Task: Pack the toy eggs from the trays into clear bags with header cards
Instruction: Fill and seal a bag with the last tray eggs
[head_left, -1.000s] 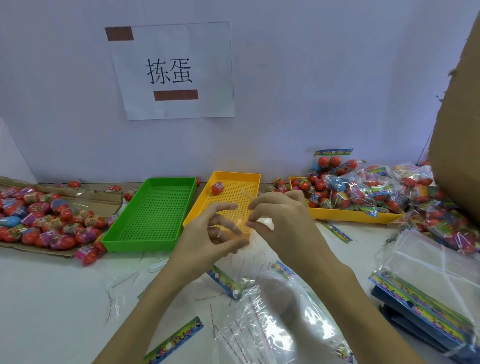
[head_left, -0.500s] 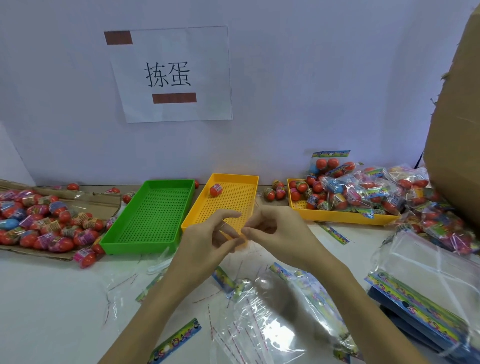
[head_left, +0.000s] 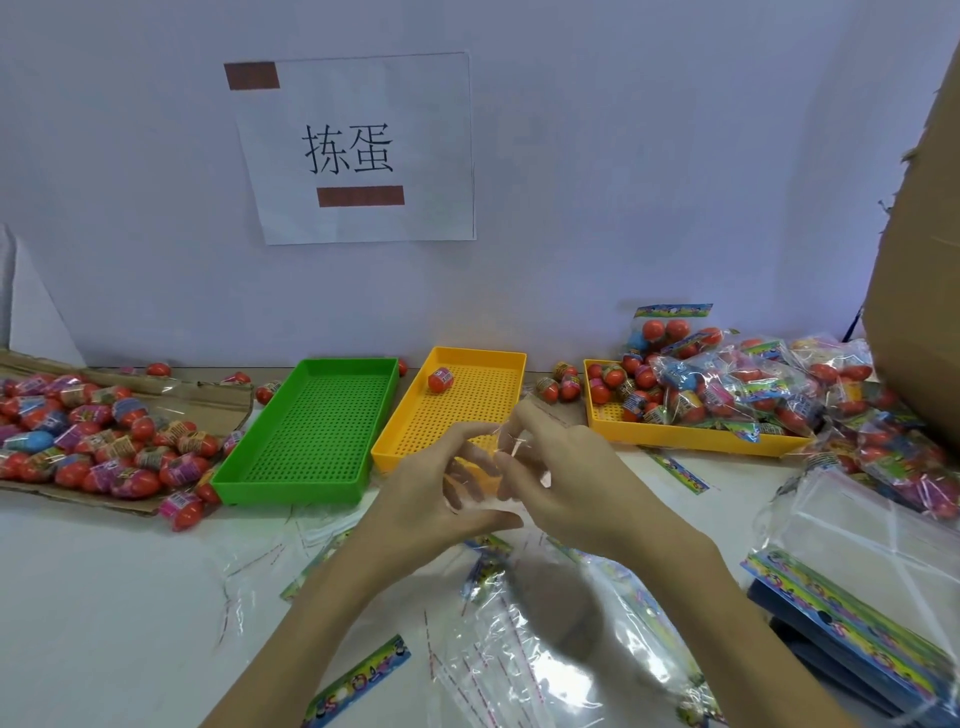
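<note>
Hands together over yellow tray (head_left: 470, 410): L hand (head_left: 431, 499) & R hand (head_left: 566, 483) both pinch a clear bag (head_left: 493, 467). One egg (head_left: 440, 379) in that tray; loose eggs (head_left: 93, 441) far left on cardboard.

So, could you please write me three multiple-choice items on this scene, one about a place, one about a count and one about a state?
1. Where does the green tray lie?
A. left of the middle yellow tray
B. right of it
C. stacked on it

2. How many toy eggs lie in the middle yellow tray?
A. none
B. one
C. five

3. What are both hands doing?
A. resting flat on the table
B. pinching a clear bag
C. lifting a tray

Answers:
1. A, it sits beside that tray's left wall.
2. B, a single egg lies near its far end.
3. B, left hand and right hand meet on the film above the table.
</note>
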